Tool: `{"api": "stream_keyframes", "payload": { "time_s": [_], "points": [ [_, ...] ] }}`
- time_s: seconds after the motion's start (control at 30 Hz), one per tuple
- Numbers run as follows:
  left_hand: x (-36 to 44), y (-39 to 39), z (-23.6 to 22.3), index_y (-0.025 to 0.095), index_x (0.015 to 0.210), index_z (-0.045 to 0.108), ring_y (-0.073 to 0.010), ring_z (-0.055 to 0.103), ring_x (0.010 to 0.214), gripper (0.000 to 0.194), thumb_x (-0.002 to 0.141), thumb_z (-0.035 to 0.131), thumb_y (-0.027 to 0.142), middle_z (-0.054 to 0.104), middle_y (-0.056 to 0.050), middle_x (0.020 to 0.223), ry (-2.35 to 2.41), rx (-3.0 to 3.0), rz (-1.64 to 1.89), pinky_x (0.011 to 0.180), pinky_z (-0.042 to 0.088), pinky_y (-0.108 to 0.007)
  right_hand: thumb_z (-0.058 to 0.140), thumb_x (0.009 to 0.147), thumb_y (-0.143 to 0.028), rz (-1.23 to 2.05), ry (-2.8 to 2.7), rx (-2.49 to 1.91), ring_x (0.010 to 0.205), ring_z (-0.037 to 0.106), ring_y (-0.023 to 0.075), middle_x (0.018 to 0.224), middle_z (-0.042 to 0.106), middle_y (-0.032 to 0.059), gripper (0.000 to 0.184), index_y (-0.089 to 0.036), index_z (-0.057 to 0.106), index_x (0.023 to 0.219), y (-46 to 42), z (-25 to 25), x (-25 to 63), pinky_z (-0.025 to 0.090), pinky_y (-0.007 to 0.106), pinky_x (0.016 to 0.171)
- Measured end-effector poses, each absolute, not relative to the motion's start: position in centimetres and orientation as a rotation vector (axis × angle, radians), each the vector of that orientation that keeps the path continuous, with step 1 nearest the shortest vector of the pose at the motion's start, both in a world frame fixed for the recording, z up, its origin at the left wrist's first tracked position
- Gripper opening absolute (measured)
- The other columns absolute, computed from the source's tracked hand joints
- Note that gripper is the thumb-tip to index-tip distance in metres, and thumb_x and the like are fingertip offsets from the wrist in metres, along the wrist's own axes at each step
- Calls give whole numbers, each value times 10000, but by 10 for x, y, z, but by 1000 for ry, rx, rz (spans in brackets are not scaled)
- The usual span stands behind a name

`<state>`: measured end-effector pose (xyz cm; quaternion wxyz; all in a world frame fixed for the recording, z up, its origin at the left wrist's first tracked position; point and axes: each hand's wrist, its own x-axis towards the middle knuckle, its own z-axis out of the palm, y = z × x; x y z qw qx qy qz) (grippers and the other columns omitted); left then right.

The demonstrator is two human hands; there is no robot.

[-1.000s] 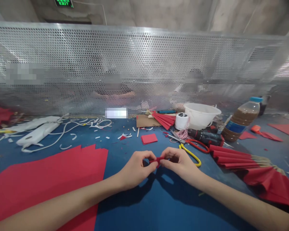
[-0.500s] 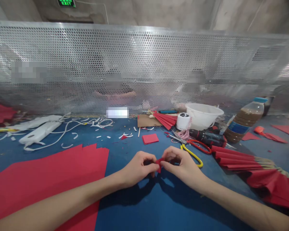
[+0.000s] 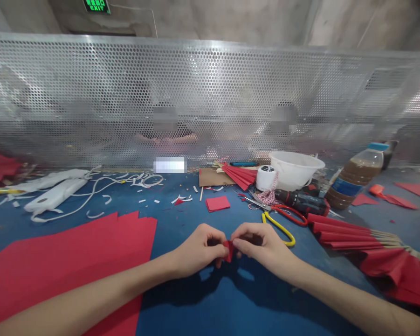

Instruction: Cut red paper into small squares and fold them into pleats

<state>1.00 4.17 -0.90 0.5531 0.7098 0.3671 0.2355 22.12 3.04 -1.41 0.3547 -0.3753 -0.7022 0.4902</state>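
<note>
Pinched narrowly between the fingertips of your left hand (image 3: 200, 251) and right hand (image 3: 267, 240): a small red paper (image 3: 230, 255).
It hangs over open desk (image 3: 185, 317), just right of the red sheets' edge (image 3: 150, 242).

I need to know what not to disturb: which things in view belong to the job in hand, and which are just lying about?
Job in hand:
small red paper, pinched in the left hand, right hand at its edge
red paper stack, probably
large red sheets, perhaps

Lying about, seemingly:
drill
bottle
white tub
</note>
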Motion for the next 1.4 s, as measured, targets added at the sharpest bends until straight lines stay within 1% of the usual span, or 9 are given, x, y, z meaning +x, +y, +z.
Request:
{"api": "stream_keyframes", "payload": {
  "time_s": [0.1,0.2,0.37,0.5,0.57,0.67,0.97,1.17,1.4],
  "points": [
    [9,40,-7,130,682,669,-100,482,492,153,770,556,184,565,20,559,856,1670,525,512,335,-218,734,851,-376,1544,-1786,-938,631,634,137,678,683,6,233,-151,680,872,37,-12,224,455,220,593],
    [8,40,-6,126,663,661,-98,491,491,136,745,569,183,575,15,567,838,1651,498,502,337,-211,733,850,-390,1683,-1857,-893,610,627,118,707,694,17,259,-134,693,843,41,-9,226,447,205,577],
    [9,43,-6,128,645,636,-100,499,495,110,725,597,192,576,18,539,854,1610,605,512,355,-204,742,847,-345,1764,-1899,-824,614,629,109,762,728,46,231,-119,697,820,42,-10,229,481,205,610],
    [9,45,-7,131,647,636,-95,479,471,110,731,593,187,548,31,490,884,1639,645,493,326,-200,749,844,-284,1758,-1981,-789,692,652,119,834,747,55,174,-122,729,907,41,-6,232,492,200,653],
    [9,45,-8,134,646,635,-94,472,466,102,728,590,174,540,34,481,884,1660,618,488,321,-201,754,839,-263,1770,-1993,-751,751,669,138,877,751,63,187,-123,744,962,41,-3,234,506,218,700],
    [8,45,-10,141,651,628,-95,470,461,103,738,589,179,532,39,485,865,1662,605,484,321,-206,687,896,-270,1843,-1955,-703,789,678,156,911,752,79,187,-117,757,976,41,-1,235,517,265,779],
    [8,43,-9,143,683,631,-103,495,499,104,770,586,179,569,24,542,861,1686,596,495,328,-214,653,915,-275,1714,-1938,-836,678,645,137,796,736,58,192,-112,747,873,36,-7,230,503,248,687],
    [11,45,-10,135,729,657,-89,489,540,151,818,645,257,583,24,606,902,1653,747,522,341,-203,642,856,-191,1653,-1795,-895,611,656,134,728,744,46,134,-123,716,767,38,-13,227,515,241,637],
    [11,46,-12,126,743,678,-81,473,518,190,845,659,286,571,31,560,907,1644,735,504,330,-192,627,801,-154,1545,-1763,-991,576,651,129,655,735,33,133,-132,693,687,36,-12,222,497,219,596]
  ]
}}
